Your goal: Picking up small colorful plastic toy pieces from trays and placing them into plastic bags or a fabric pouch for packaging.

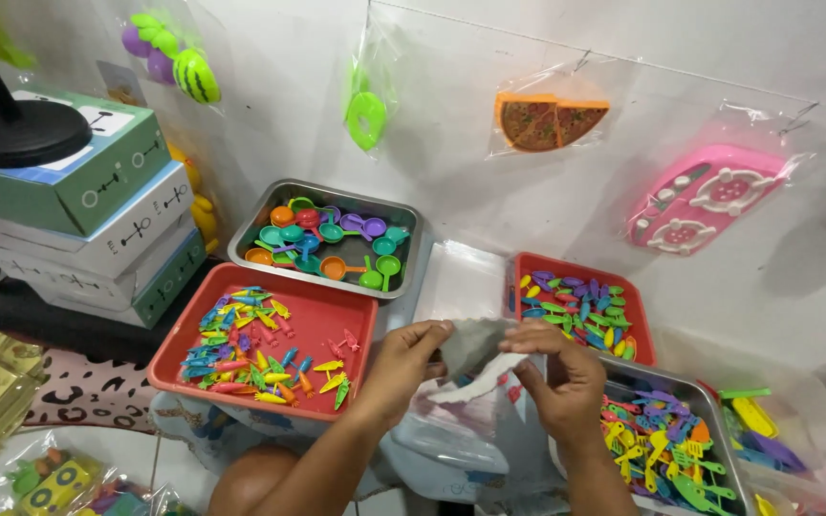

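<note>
My left hand (403,368) and my right hand (558,375) meet in the middle of the view, both pinching a small clear plastic bag (475,355) with a grey-white look. The left holds its left edge, the right its upper right edge. Under the hands lies a pile of clear bags (442,449). Left of my left hand sits a red tray (327,320) with several small colourful toy carrots and knives.
A metal tray (336,196) of toy spoons stands behind the red one. Another red tray (566,263) and a metal tray (719,449) of toy cutlery are at right. Stacked boxes (97,220) stand at left. Bagged toys hang on the wall (700,196).
</note>
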